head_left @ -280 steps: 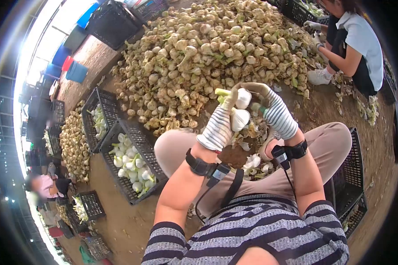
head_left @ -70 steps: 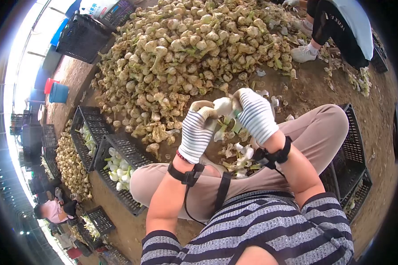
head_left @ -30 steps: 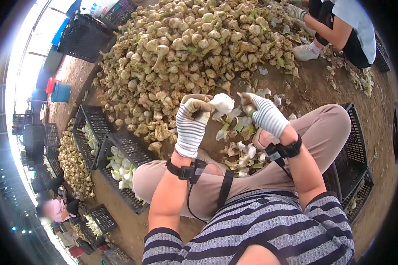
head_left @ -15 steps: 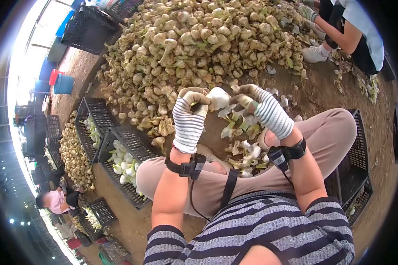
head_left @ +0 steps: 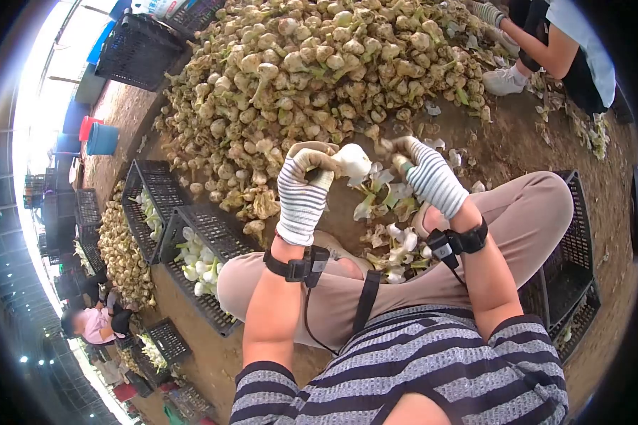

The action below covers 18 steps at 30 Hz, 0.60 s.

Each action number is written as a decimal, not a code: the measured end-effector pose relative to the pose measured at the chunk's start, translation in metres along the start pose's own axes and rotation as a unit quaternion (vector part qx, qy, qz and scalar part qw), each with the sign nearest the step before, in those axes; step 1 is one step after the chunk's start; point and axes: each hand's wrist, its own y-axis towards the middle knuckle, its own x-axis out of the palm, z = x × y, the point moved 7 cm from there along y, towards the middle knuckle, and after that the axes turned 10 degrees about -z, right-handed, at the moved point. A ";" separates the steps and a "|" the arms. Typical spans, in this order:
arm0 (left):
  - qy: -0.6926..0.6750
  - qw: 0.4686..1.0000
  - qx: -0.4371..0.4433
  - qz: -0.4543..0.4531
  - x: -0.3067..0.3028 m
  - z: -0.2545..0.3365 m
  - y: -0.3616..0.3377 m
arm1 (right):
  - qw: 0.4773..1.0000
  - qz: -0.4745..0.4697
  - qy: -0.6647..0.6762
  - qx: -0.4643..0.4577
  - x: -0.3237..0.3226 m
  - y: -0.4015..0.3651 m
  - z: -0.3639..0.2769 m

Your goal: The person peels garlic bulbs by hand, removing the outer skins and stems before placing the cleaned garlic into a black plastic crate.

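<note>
Garlic in a heap (head_left: 333, 78) of unpeeled, earth-coloured bulbs covers most of the dirt floor (head_left: 524, 142) of a shed and reaches almost to the knees of a seated person in a striped top. A co-worker (head_left: 567, 49) sits at the heap's far right edge, gloved hands in the bulbs. Two black crates (head_left: 213, 227) stand side by side at the person's left knee. Each holds only a shallow layer of cleaned white bulbs (head_left: 195, 262), with much of the mesh bottom bare. Another dark crate (head_left: 571, 269) sits behind the right leg.

The left hand (head_left: 301, 191), in a striped glove, is raised in front of the chest, its grip clenched around a garlic bulb (head_left: 352, 161) that already shows clean and white. The right hand (head_left: 429, 177), gloved the same way, is just beside the bulb with fingers curled. Whether its grip pinches a strip of skin, a tool or nothing cannot be told. Torn skins (head_left: 390, 212) and green stalk ends lie between the feet, directly under both hands.

Judging by the thin crate layers against the size of the heap, only a small share is cleaned and most of it is untouched. No brand or lettering is legible; a white sack (head_left: 159, 6) at the top edge is too blurred to read.
</note>
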 end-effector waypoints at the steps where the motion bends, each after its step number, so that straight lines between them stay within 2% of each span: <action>1: -0.005 1.000 -0.011 -0.002 0.003 -0.003 -0.001 | 0.994 0.059 -0.033 -0.091 0.000 -0.002 -0.012; 2: -0.005 1.000 -0.008 -0.005 0.006 -0.002 0.000 | 0.993 0.063 -0.032 -0.091 0.000 -0.003 -0.018; 4: 0.045 0.999 0.006 -0.025 0.013 0.003 0.001 | 0.983 0.007 -0.128 -0.129 0.009 -0.005 -0.046; 5: 0.054 0.998 0.004 -0.019 0.015 0.003 0.000 | 0.989 0.011 -0.104 -0.101 0.014 0.000 -0.038; 8: 0.018 1.000 -0.011 0.000 0.010 0.000 -0.001 | 0.983 0.035 -0.141 -0.108 0.012 0.010 -0.012; 10: 0.017 1.000 -0.014 0.011 0.005 0.001 -0.001 | 0.983 0.061 -0.169 -0.047 0.005 0.010 0.003; 12: 0.031 0.999 -0.005 0.015 0.002 -0.001 -0.003 | 0.995 0.030 -0.088 0.023 0.004 0.005 0.016; 13: 0.026 0.999 -0.019 0.009 0.003 -0.002 -0.003 | 0.993 0.054 -0.081 -0.062 0.005 0.003 0.005; 14: 0.024 0.999 -0.020 0.007 0.004 -0.005 -0.003 | 0.993 0.055 -0.080 -0.060 0.007 0.001 0.001; 16: 0.053 0.998 -0.025 -0.007 0.007 -0.009 -0.002 | 0.983 0.046 -0.077 -0.158 0.016 -0.004 -0.038; 17: 0.066 0.998 -0.023 -0.006 0.007 -0.005 -0.003 | 0.983 0.036 -0.133 -0.118 0.020 0.002 -0.035; 18: 0.067 0.997 -0.024 -0.005 0.006 -0.002 -0.002 | 0.983 0.035 -0.133 -0.118 0.020 0.006 -0.030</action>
